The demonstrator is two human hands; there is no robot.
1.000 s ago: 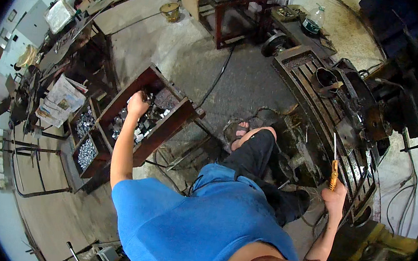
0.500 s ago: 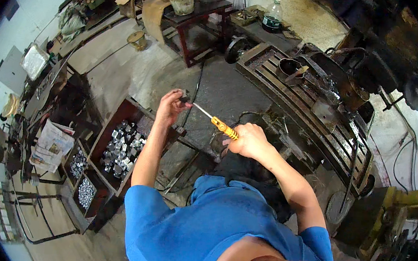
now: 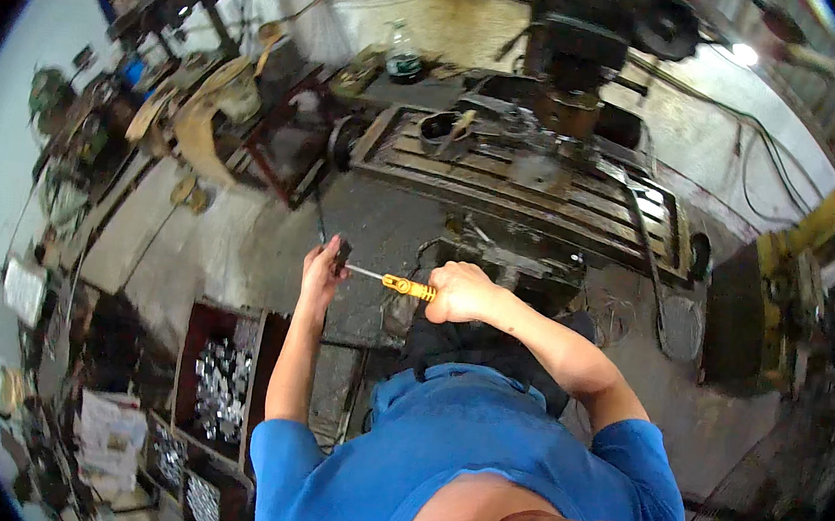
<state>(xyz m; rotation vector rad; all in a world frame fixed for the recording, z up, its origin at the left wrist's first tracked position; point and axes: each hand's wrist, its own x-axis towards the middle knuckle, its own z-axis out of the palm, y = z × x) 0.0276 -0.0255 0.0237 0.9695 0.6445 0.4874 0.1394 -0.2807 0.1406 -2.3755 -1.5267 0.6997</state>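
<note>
My left hand point(image 3: 319, 273) is closed around a small dark metal block point(image 3: 340, 256), held up in front of me with its thumb side toward the tool. In my right hand point(image 3: 462, 293) is a yellow-handled deburring tool point(image 3: 408, 287), with a ribbed grip and a thin metal shaft. The fist wraps the rear of the handle. The shaft runs left to the block and its tip meets or almost meets the block's right side; the exact contact is too small to make out.
Left of my left forearm, a partitioned bin point(image 3: 189, 359) holds shiny metal pieces. Ahead stands a milling machine with a slotted table point(image 3: 505, 189), a pot point(image 3: 439, 137) on it. A newspaper point(image 3: 108, 442) lies far left; a yellowish machine point(image 3: 767, 284) stands right.
My view has turned to the right, so the milling table now lies more level ahead. Both hands have come lower, and the tool lies flatter. The grips on block and tool are unchanged.
</note>
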